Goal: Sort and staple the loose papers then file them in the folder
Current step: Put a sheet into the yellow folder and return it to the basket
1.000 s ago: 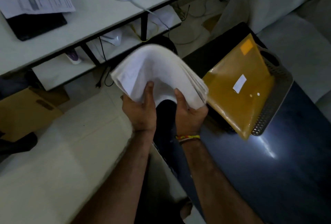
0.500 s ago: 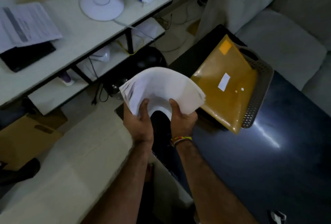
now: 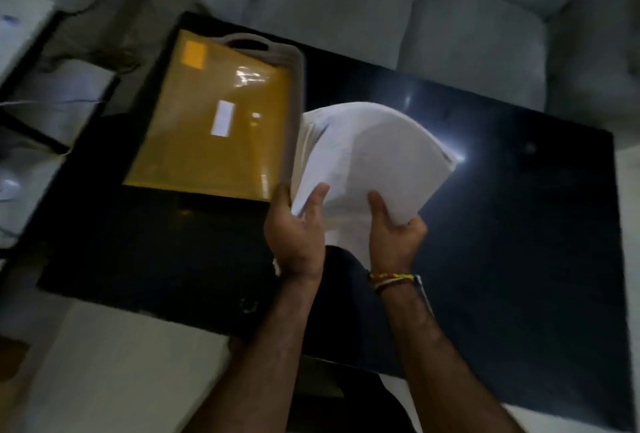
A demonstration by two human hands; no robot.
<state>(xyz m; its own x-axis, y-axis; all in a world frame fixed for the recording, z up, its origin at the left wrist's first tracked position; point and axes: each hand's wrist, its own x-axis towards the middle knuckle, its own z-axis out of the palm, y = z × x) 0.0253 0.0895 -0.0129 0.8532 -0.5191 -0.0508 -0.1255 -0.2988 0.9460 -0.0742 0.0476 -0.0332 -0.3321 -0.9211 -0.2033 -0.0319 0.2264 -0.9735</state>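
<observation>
Both hands are up over the glossy black table, clamped on one thick stack of loose papers. The left hand grips the stack's near left corner, thumb lying on top of the sheets and the other fingers curled underneath. The right hand holds the near right corner the same way, thumb pressed on the top sheet. The two hands sit close side by side, not touching. Between them the stack bows upward into a hump, and its far edge fans out toward one o'clock, where the separate sheet edges show.

The yellow folder lies at ten o'clock from the hands, flat across a grey tray whose handle cutout pokes out beyond the folder's far edge. It has a small white label near its middle and a brighter orange patch at its far left corner. The left edge of the paper stack overlaps the tray's right rim in the view; I cannot tell whether they touch.

A multicoloured beaded bracelet circles the right wrist. A pale grey sofa fills the room from eleven to two o'clock behind the table. The picture is dim and blurred, so no print on the sheets can be read.
</observation>
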